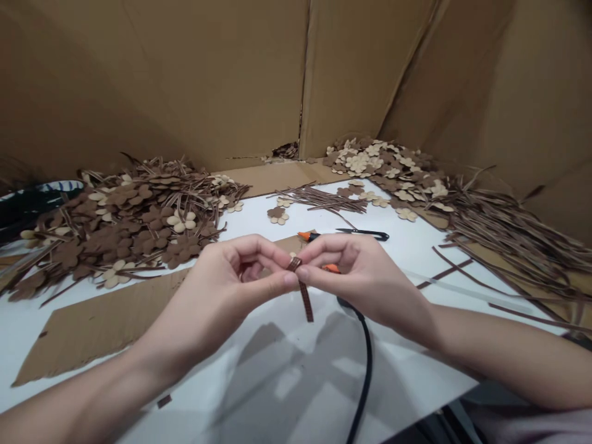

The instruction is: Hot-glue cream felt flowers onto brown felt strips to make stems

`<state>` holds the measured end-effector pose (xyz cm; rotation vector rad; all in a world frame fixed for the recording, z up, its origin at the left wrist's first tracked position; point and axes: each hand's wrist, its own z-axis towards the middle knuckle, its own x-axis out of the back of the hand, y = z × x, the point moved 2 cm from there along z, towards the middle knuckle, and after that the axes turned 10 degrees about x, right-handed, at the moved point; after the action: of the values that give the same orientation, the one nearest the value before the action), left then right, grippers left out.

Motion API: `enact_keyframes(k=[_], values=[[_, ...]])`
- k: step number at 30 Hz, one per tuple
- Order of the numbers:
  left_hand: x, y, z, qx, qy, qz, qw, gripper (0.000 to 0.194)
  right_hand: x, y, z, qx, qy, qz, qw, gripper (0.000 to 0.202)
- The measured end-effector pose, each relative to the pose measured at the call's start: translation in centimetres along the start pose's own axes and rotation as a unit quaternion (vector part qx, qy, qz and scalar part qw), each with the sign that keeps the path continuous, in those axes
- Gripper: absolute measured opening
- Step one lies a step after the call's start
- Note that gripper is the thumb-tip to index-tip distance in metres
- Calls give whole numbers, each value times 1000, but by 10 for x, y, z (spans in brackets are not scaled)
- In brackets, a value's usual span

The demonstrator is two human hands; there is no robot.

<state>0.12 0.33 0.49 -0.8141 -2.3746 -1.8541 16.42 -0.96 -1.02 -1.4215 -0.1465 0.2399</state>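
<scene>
A narrow brown checked ribbon (306,301) is pinched between both hands above the white table, its tail hanging down. The ribbon's upper end is folded over at the fingertips. My left hand (235,271) grips it between thumb and forefinger. From the other side, the thumb and forefinger of my right hand (365,265) close on the same fold. A small cream piece shows just behind the fingertips, too small to make out. Behind my right hand lies an orange-and-black tool (305,235) with a black cable (367,370), partly hidden by the hand.
Brown and cream flower cut-outs with strips are heaped at left (139,216). More flower cut-outs (374,160) lie at the back right, beside long brown strips (518,222). Black thread snips (365,233) and a cardboard sheet (106,320) rest on the white table (287,394). Cardboard walls (185,80) stand behind.
</scene>
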Motion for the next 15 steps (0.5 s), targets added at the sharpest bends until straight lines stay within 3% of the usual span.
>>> enact_keyframes(k=[10, 15], values=[[-4, 1, 5, -5, 26, -2, 1000, 18, -3, 3, 2, -7, -51, 43, 998, 11], [-8, 0, 5, -18, 45, 28, 998, 17, 0, 5, 3, -22, -29, 19, 999, 12]])
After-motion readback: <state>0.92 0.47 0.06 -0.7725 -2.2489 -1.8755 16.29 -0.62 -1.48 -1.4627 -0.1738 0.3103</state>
